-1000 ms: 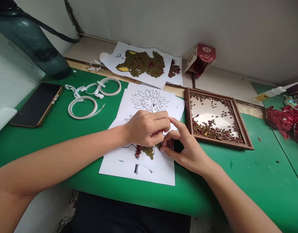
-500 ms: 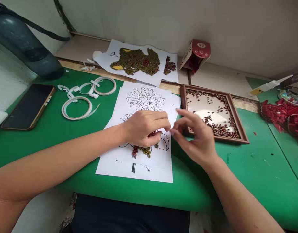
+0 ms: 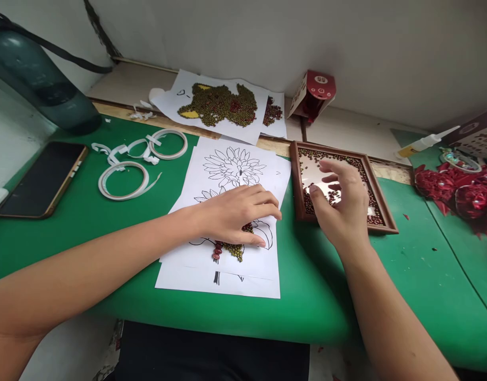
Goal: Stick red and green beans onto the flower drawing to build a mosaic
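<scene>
My left hand [image 3: 243,214] rests over a sheet of paper [image 3: 255,283] with a line drawing of flowers [image 3: 233,166], fingers spread and thumb apart. Below its palm, green beans [image 3: 233,251] and red beans [image 3: 217,251] cover part of the drawing's stem and leaves; more are hidden under the hand. To the right, my right hand [image 3: 342,201] hovers over a brown framed tray [image 3: 386,219], its fingers apart and curved, nothing visible in them. Small dark red and green beans [image 3: 307,201] lie scattered inside the tray, partly hidden by the hand.
At the left are a phone [image 3: 43,180], a dark bottle [image 3: 48,84] and rolls of white tape [image 3: 124,181]. Behind lie a bean-covered animal picture [image 3: 223,103] and a red box [image 3: 317,90]. A glue bottle [image 3: 426,144] and red decorations [image 3: 466,193] are at the right.
My right hand has moved right, from beside the left hand to over the tray, and its fingers have spread. My left hand's thumb and fingers have opened wider. The view has shifted slightly.
</scene>
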`<state>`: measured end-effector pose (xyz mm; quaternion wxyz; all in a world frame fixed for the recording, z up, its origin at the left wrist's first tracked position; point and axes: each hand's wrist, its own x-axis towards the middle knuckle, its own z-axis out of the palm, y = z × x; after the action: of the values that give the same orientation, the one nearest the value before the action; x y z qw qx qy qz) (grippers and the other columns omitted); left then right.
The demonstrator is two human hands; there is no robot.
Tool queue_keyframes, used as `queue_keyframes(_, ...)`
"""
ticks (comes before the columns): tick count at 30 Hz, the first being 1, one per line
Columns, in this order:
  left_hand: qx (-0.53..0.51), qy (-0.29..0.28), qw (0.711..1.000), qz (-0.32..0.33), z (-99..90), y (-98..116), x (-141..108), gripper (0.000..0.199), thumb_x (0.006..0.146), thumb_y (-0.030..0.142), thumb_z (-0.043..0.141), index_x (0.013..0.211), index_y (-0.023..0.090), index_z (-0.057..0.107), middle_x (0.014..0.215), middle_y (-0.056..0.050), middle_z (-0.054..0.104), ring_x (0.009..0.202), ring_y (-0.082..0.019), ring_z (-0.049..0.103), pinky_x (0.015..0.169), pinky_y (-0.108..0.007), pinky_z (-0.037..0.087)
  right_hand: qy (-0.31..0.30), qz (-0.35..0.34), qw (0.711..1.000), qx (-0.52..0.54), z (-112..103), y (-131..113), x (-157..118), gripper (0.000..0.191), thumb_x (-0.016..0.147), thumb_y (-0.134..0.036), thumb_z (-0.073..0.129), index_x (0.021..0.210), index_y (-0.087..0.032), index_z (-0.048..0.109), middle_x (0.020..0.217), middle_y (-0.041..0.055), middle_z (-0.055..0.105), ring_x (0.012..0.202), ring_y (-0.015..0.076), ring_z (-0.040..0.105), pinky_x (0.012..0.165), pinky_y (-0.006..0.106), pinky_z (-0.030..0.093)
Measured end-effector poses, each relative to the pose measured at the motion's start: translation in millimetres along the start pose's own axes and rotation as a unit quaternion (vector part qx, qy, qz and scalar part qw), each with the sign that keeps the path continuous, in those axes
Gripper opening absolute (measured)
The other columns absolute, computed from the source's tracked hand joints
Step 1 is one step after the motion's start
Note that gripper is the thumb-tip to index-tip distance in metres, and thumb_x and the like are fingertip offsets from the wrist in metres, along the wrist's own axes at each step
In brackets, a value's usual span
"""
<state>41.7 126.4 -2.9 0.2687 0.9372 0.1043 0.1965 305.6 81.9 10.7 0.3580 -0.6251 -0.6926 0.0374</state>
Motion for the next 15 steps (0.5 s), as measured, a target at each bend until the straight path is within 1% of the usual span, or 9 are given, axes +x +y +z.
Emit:
queue_keyframes(2,0.002,0.001,1.0,0.0,0.0,0.7,0.4,0.044,0.09,0.034,0.079,0.127,0.02,0.062,0.135,-0.013,0.065,0.122,-0.03,0.059,0.099,-0.046,0.05,-0.002,0.004,1.0,-0.029,-1.1,6.7,2.2,0.049,0.093,-0.024,0.064,0.141,-0.032,0.057,0.133,0.011,0.064,0.114,0.0338,0.063,0.1,0.056,0.053)
queue_keyframes(5,0.005,0.014,1.0,-0.009,0.1,1.1,1.3,0.039,0.094,0.031,0.075,0.127,0.018,0.061,0.133,-0.013,0.065,0.119,-0.028,0.059,0.099,-0.044,0.05,-0.02,0.0,0.997,-0.075,0.6,15.1,3.2,0.055,0.093,-0.03,0.064,0.147,-0.027,0.053,0.141,0.014,0.063,0.129,0.038,0.058,0.11,0.061,0.046)
queue_keyframes(8,0.008,0.017,1.0,-0.019,-0.1,1.8,2.1,0.035,0.096,0.029,0.072,0.128,0.018,0.061,0.132,-0.013,0.066,0.117,-0.027,0.06,0.099,-0.043,0.051,-0.069,0.004,0.992,-0.103,5.5,20.2,1.5,0.056,0.098,-0.035,0.057,0.152,-0.023,0.05,0.151,0.0159,0.059,0.139,0.0385,0.053,0.116,0.062,0.043)
queue_keyframes(11,0.008,0.012,1.0,-0.018,0.1,3.2,2.4,0.031,0.1,0.035,0.066,0.127,0.019,0.062,0.131,-0.013,0.067,0.117,-0.028,0.062,0.098,-0.044,0.051,-0.113,0.014,0.988,-0.103,9.2,22.7,0.0,0.052,0.102,-0.038,0.047,0.152,-0.022,0.051,0.152,0.0159,0.06,0.142,0.0371,0.053,0.117,0.062,0.044)
queue_keyframes(13,0.012,0.041,0.999,-0.01,0.5,3.5,2.4,0.028,0.103,0.038,0.059,0.124,0.019,0.063,0.127,-0.013,0.069,0.114,-0.027,0.065,0.096,-0.043,0.052,-0.127,0.015,0.987,-0.1,9.9,23.7,0.0,0.052,0.103,-0.04,0.044,0.151,-0.021,0.053,0.15,0.0158,0.062,0.142,0.0371,0.054,0.118,0.063,0.044)
queue_keyframes(15,0.017,0.111,0.994,0.006,-1.0,2.5,2.3,0.025,0.105,0.037,0.054,0.12,0.019,0.063,0.119,-0.011,0.072,0.109,-0.025,0.067,0.09,-0.041,0.054,-0.132,0.017,0.986,-0.102,9.6,24.2,0.5,0.053,0.103,-0.042,0.044,0.149,-0.019,0.055,0.151,0.0169,0.062,0.143,0.0374,0.054,0.119,0.063,0.043)
